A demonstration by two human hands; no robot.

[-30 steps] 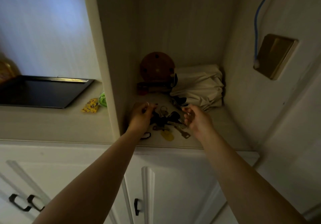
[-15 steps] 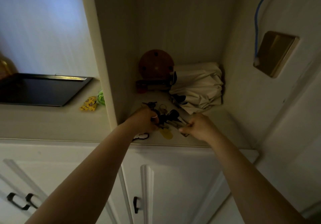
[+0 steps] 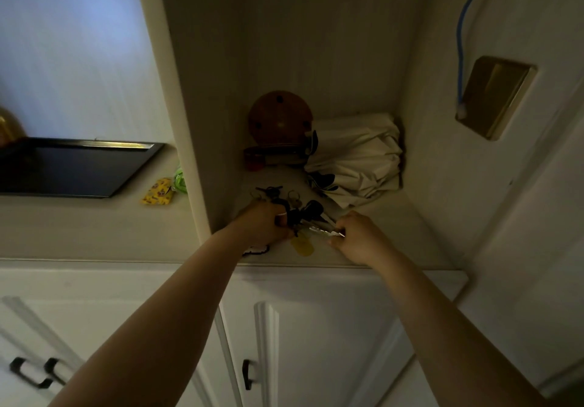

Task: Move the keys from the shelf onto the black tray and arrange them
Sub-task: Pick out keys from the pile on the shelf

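Note:
A tangle of dark keys and rings (image 3: 297, 207) lies on the pale shelf (image 3: 395, 236) inside a narrow alcove. My left hand (image 3: 262, 223) is closed around the left side of the bunch. My right hand (image 3: 354, 236) pinches a silver key (image 3: 325, 232) at the bunch's right side. A yellow tag (image 3: 302, 245) and a black-and-white charm (image 3: 256, 250) stick out below the hands. The black tray (image 3: 69, 169) sits on the counter to the left, beyond the alcove's side wall.
A folded white umbrella (image 3: 357, 157) and a round brown wooden piece (image 3: 279, 119) fill the back of the shelf. A yellow packet (image 3: 158, 191) and a green item (image 3: 180, 180) lie by the tray. Cabinet doors with black handles (image 3: 248, 375) are below.
Both hands came down from hovering over the keys and closed on the bunch. The right hand now pinches a silver key that lay loose before.

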